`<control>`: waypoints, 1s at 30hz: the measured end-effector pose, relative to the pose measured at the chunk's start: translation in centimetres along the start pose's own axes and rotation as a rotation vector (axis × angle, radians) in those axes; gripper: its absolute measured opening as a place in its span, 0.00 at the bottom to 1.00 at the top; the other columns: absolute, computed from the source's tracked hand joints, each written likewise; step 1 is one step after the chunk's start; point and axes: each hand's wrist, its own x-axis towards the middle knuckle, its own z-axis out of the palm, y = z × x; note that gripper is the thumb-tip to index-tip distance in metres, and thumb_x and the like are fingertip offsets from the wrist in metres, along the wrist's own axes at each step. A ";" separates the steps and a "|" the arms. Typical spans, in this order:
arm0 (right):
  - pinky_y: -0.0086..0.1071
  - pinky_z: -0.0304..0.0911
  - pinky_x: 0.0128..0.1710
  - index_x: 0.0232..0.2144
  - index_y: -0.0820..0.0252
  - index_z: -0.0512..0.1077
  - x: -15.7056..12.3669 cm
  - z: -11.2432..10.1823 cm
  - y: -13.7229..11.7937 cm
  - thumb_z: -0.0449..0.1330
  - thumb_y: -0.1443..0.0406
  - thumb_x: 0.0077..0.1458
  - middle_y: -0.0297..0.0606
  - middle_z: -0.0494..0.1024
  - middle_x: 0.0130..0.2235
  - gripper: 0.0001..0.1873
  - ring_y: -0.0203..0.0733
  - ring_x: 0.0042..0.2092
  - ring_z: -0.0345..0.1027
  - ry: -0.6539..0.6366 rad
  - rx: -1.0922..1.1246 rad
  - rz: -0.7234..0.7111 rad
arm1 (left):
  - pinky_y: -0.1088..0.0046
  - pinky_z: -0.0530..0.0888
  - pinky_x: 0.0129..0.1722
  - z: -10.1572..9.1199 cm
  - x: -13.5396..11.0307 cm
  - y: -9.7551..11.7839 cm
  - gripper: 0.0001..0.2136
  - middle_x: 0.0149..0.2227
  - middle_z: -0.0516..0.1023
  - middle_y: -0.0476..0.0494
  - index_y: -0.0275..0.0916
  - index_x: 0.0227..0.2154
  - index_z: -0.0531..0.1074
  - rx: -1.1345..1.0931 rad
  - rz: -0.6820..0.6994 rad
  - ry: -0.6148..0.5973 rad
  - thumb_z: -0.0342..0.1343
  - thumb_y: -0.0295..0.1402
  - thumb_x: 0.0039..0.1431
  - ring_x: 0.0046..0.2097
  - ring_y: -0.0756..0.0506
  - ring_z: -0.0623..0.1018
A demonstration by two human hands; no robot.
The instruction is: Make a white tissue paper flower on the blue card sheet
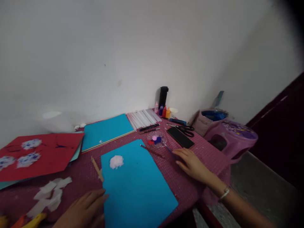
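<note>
A blue sheet of paper (135, 186) lies in front of me, with a pale pink fluffy patch (116, 161) near its upper left. My left hand (83, 207) rests at the sheet's left edge, fingers stretched out and slightly blurred. To the right of the sheet is my right hand (191, 164), its fingers extended and thumb apart. Its fingertips are at the end of a thin bluish stick (169, 150); whether they touch it I cannot tell. Blobs of red, pink and blue paint (155, 139) sit just beyond. A dark red pencil (152, 151) crosses the sheet's right edge.
A black phone (180, 137), scissors (186, 129) and small paint bottles (164, 111) are at the back right. White strips (143, 118) lie near the wall. Left are a red sheet (54, 155), torn white paper (51, 193) and a wooden stick (97, 168). A pink stool (231, 139) stands right.
</note>
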 end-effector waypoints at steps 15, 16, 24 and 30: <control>0.33 0.61 0.40 0.44 0.58 0.72 10.8 2.8 -12.7 0.52 0.66 0.61 0.39 0.78 0.36 0.12 0.41 0.39 0.70 -0.447 0.310 -0.404 | 0.60 0.72 0.46 -2.7 4.5 -6.9 0.21 0.46 0.76 0.41 0.40 0.47 0.70 -0.078 -0.369 -0.310 0.40 0.20 0.55 0.46 0.42 0.75; 0.32 0.61 0.39 0.43 0.59 0.73 10.8 3.5 -12.9 0.52 0.66 0.61 0.38 0.78 0.36 0.12 0.40 0.38 0.70 -0.486 0.325 -0.413 | 0.60 0.71 0.47 -2.2 4.9 -7.1 0.22 0.47 0.75 0.41 0.41 0.50 0.68 -0.088 -0.340 -0.313 0.40 0.19 0.56 0.47 0.43 0.74; 0.33 0.59 0.45 0.41 0.59 0.74 10.3 5.5 -12.2 0.51 0.67 0.60 0.38 0.79 0.38 0.12 0.41 0.41 0.71 -0.518 0.473 -0.398 | 0.61 0.71 0.42 -1.5 5.3 -7.0 0.15 0.40 0.76 0.40 0.38 0.39 0.71 0.038 -0.289 -0.433 0.42 0.19 0.56 0.41 0.42 0.76; 0.33 0.60 0.46 0.44 0.60 0.73 9.8 5.8 -12.3 0.51 0.67 0.60 0.40 0.79 0.41 0.13 0.41 0.42 0.71 -0.475 0.599 -0.365 | 0.61 0.71 0.39 -7.1 5.2 -3.5 0.12 0.36 0.76 0.42 0.39 0.35 0.71 0.208 -0.316 -0.282 0.44 0.22 0.57 0.39 0.41 0.75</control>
